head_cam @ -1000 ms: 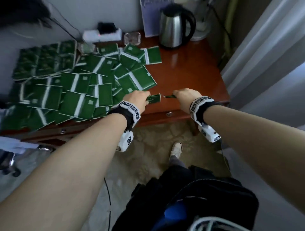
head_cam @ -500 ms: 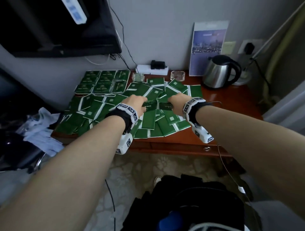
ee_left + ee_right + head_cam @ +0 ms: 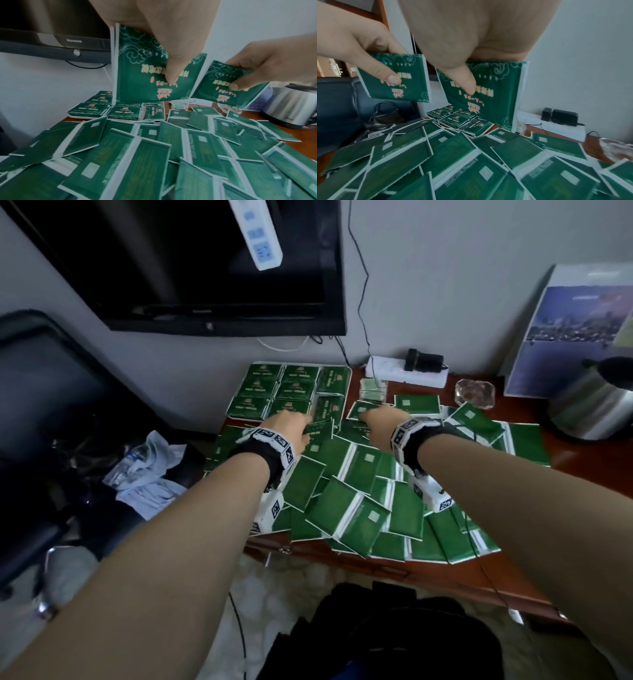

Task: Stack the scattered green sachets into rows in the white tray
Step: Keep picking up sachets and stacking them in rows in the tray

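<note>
Two hands hang over the desk (image 3: 582, 455), each gripping a green sachet with its printed face toward the wrist camera. The left hand (image 3: 291, 429) pinches its sachet (image 3: 154, 81) with the thumb pressed on the front, and thin white edges beside it suggest more than one packet, though I cannot tell how many. The right hand (image 3: 383, 424) pinches its own sachet (image 3: 484, 94) the same way, thumb on the front. Both sachets are held upright, near each other but apart.

Just beyond the left hand sits the white tray (image 3: 348, 385), at the back of the desk by the wall, holding sachets stacked in rows (image 3: 291, 388) with printed faces up. Below and behind both hands lies the loose pile of sachets (image 3: 359, 508), overlapping at all angles, mostly plain side up, reaching the desk's near edge.

Well to the right of the right hand stands a steel kettle (image 3: 596, 402), with a glass dish (image 3: 474, 393) between it and the hand.
</note>
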`<state>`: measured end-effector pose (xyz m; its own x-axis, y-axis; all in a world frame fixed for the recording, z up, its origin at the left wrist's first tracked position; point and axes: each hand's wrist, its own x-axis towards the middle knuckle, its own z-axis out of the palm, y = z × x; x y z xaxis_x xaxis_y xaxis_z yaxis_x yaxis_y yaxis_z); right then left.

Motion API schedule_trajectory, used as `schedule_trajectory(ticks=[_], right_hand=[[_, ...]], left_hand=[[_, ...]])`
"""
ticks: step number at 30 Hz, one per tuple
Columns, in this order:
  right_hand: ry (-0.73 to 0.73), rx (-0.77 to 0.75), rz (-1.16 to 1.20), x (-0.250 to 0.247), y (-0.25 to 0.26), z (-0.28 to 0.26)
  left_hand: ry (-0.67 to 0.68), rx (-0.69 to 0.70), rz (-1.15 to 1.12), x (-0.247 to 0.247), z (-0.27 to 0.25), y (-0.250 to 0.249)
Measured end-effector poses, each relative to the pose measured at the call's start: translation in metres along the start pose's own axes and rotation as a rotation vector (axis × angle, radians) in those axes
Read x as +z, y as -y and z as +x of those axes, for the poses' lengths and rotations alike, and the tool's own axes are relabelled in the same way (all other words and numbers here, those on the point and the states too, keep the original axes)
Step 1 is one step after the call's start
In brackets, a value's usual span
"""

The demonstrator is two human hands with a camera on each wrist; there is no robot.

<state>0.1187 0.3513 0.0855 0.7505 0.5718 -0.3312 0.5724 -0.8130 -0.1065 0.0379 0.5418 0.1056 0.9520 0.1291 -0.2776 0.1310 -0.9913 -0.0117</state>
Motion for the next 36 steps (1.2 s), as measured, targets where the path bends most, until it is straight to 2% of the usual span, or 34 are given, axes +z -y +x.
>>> schedule_trajectory(ticks=[5, 12, 17, 22, 30, 36], right_hand=[[0.020, 0.027, 0.001, 0.003, 0.043, 0.058], [0.025, 0.197, 0.069, 0.004, 0.104, 0.133], [0.027, 0.266, 0.117, 0.001, 0.141, 0.176], [0.057, 0.317, 0.135, 0.004, 0.153, 0.209], [0.095, 0.303, 0.072, 0.011, 0.134, 0.276], [-0.011, 0.268, 0.026, 0.006, 0.115, 0.333]], left_hand=[[0.030, 0.030, -0.004, 0.015, 0.037, 0.073], [0.046, 0.185, 0.073, 0.015, 0.113, 0.174], [0.050, 0.247, 0.084, 0.013, 0.158, 0.228], [0.092, 0.273, 0.046, 0.026, 0.195, 0.252], [0.138, 0.307, 0.069, 0.052, 0.263, 0.268], [0.108, 0.310, 0.053, 0.059, 0.333, 0.272]])
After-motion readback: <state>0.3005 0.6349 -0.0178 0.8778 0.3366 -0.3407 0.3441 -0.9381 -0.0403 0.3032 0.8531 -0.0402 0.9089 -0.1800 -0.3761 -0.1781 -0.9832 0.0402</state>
